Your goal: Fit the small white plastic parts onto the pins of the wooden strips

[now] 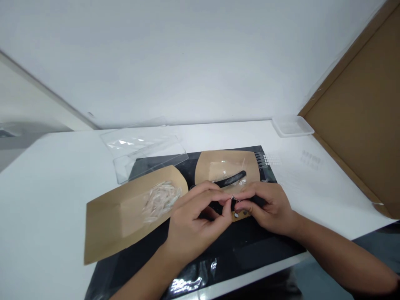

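My left hand (193,221) and my right hand (275,208) meet over the front of a small brown paper tray (204,164). Thumb and fingers of both hands pinch a tiny dark piece with a shiny edge (233,203); its exact kind is too small to make out. Just behind the fingers, a black curved strip (231,179) lies across that tray, among small clear and white bits. Below the fingertips shows a tan edge with small round white and grey spots (236,216). Left of my left hand, a longer brown paper tray (104,221) holds a heap of thin clear plastic pieces (161,200).
Both trays rest on a black mat (250,250) on a white table (46,200). Clear plastic lids (150,158) lie at the back left. At the back right stand a shallow translucent tray (293,126) and a large cardboard panel (359,112). A white wall rises behind.
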`<state>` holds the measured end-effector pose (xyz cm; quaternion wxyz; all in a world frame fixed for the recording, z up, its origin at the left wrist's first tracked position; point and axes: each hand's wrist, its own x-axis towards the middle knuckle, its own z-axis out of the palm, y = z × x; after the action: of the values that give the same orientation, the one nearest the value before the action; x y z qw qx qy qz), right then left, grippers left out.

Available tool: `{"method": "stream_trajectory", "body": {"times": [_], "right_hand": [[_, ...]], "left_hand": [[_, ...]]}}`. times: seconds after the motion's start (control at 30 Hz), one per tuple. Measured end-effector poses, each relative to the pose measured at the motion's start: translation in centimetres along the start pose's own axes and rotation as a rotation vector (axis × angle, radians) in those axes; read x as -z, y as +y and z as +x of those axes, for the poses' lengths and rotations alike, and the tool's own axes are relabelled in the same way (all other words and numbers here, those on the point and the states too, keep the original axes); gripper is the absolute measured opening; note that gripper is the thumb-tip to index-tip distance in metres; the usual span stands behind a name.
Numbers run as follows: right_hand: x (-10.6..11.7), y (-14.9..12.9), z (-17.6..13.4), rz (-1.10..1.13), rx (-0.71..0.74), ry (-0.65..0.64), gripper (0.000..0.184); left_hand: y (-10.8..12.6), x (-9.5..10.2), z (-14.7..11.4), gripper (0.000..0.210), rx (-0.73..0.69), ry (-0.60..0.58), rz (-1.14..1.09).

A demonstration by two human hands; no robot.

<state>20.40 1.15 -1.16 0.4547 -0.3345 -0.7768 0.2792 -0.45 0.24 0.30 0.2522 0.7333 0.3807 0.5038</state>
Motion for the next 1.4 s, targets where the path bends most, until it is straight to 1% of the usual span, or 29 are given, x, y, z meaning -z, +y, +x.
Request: {"method": "stream_trajectory", "body": {"times": [0.67, 0.83, 1.1, 1.4], "right_hand": [[-0.03, 0.18, 0.01, -0.016, -0.003, -0.02, 0.011], [-0.04, 0.12, 0.03, -0.022, -0.009, -0.021, 0.01], [-0.05, -0.01, 0.17, 0.055, -0.05, -0.036, 0.009], [0.11, -0.08, 0.29, 0.107, -0.094, -0.066, 0.009]], "left_hand": [[-0.27, 0.16, 0.08, 0.009, 0.005, -0.048, 0.044], [-0.12, 0.12, 0.08, 0.008, 0.014, -0.034, 0.042], [0.12, 0.15, 0.22, 0.007, 0.151, -0.037, -0.036], [-0.33, 0.3, 0.13, 0.004, 0.275, -0.057, -0.182]]}}
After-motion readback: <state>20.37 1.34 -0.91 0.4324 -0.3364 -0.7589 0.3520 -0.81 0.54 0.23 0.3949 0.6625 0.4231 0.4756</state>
